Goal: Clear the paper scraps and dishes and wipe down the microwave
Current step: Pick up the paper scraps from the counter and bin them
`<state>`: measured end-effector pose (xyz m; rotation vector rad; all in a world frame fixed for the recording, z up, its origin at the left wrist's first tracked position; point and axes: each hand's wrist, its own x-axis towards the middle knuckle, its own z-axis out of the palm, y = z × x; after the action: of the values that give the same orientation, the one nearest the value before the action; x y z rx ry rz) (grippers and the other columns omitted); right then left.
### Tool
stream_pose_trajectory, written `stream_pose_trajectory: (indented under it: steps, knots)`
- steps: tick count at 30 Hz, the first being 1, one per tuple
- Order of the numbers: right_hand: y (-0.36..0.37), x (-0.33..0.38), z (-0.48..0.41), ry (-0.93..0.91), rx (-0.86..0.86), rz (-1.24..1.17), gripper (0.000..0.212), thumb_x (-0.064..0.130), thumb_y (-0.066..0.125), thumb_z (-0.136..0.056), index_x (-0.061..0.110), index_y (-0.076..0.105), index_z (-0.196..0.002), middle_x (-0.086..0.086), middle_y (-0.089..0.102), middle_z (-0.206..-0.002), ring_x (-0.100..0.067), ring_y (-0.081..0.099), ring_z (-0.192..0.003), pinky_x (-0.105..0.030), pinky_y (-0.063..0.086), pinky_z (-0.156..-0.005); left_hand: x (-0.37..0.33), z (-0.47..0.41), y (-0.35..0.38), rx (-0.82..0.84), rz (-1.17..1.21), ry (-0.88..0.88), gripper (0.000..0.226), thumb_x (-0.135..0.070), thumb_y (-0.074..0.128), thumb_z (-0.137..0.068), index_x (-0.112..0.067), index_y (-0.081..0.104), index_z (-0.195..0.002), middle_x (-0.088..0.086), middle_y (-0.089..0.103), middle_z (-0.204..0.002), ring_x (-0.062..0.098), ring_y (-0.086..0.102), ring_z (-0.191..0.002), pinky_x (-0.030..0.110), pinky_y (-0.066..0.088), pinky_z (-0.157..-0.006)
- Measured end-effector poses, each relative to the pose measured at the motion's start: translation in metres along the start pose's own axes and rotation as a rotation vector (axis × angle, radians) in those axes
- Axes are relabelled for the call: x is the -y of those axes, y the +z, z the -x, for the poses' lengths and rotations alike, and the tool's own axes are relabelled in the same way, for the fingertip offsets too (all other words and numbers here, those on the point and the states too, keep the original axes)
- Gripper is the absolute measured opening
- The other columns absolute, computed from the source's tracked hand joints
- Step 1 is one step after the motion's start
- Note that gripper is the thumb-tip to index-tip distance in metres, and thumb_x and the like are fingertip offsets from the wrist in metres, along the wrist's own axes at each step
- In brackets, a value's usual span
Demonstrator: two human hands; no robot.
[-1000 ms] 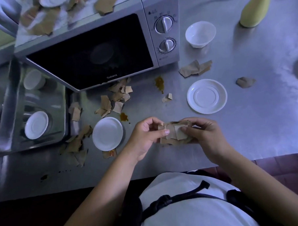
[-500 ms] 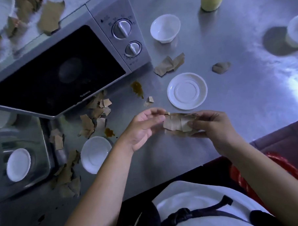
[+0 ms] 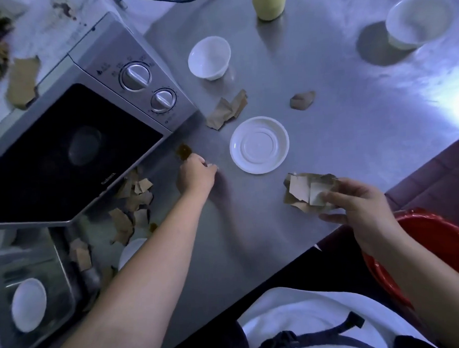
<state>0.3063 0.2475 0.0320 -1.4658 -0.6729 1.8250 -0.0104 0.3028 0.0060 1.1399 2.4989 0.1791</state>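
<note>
Nearest me, my right hand (image 3: 361, 210) sits over the table's near edge, fingers and thumb pinching a wad of brown paper scraps (image 3: 306, 192), held just above the steel table (image 3: 352, 121). A red basin (image 3: 426, 239) shows below the table edge beside that wrist. My left hand (image 3: 195, 172) reaches forward, knuckles up, fingers curled down onto the tabletop near the microwave's front corner; a small pale bit shows at the fingertips but I can't tell if it's actually gripped. Just beyond the fingers is a brown stain (image 3: 184, 150) on the steel. Left of my forearm, loose scraps (image 3: 135, 199) lie under the front of the microwave (image 3: 89, 127), and a white dish (image 3: 130, 251) is partly hidden by the arm. Far left, a sink tray (image 3: 58, 307) holds a white saucer (image 3: 29, 305). Past the hands: white saucer upright (image 3: 258, 145), then a crumpled scrap (image 3: 227, 109) just beside the microwave corner, a smaller scrap (image 3: 302, 100) well apart to the right. Farther: small white bowl (image 3: 209, 57), a larger bowl (image 3: 420, 20) far right, a yellow-green bottle (image 3: 269, 2) at the back edge. Scraps (image 3: 23, 80) also lie on the microwave top.
</note>
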Motion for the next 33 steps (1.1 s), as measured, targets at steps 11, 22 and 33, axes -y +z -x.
stream_pose_trajectory:
  steps: [11, 22, 33]
  knots:
    - [0.015, 0.003, 0.003, 0.029, 0.041, -0.014, 0.041, -0.008, 0.063, -0.086, 0.025, 0.075, -0.064, 0.001, 0.072, -0.073, -0.021, 0.070, -0.069, -0.029, 0.060, -0.058, -0.003, 0.026, 0.008, -0.019, -0.033, 0.037, 0.016, -0.012, 0.059, -0.087, -0.022, 0.063, -0.098, 0.002, 0.068, -0.103, 0.029, 0.062, -0.094, 0.036, 0.055, -0.077]
    - [0.027, 0.001, 0.002, -0.072, 0.006, 0.216, 0.038, -0.013, 0.060, -0.082, 0.019, 0.079, -0.089, -0.020, 0.071, -0.085, -0.028, 0.072, -0.075, -0.047, 0.061, -0.076, -0.015, 0.081, -0.042, 0.060, 0.560, 0.028, 0.016, -0.009, 0.062, -0.071, -0.022, 0.070, -0.066, -0.009, 0.067, -0.065, 0.012, 0.062, -0.066, 0.025, 0.052, -0.062]
    - [0.076, -0.005, 0.014, -0.135, 0.242, 0.338, 0.040, -0.010, 0.064, -0.083, 0.025, 0.081, -0.092, -0.011, 0.072, -0.078, -0.026, 0.075, -0.073, -0.031, 0.060, -0.064, -0.014, 0.184, -0.059, 0.017, 0.784, 0.207, 0.027, 0.002, 0.076, -0.074, -0.025, 0.070, -0.071, 0.000, 0.064, -0.091, 0.016, 0.070, -0.079, 0.028, 0.058, -0.080]
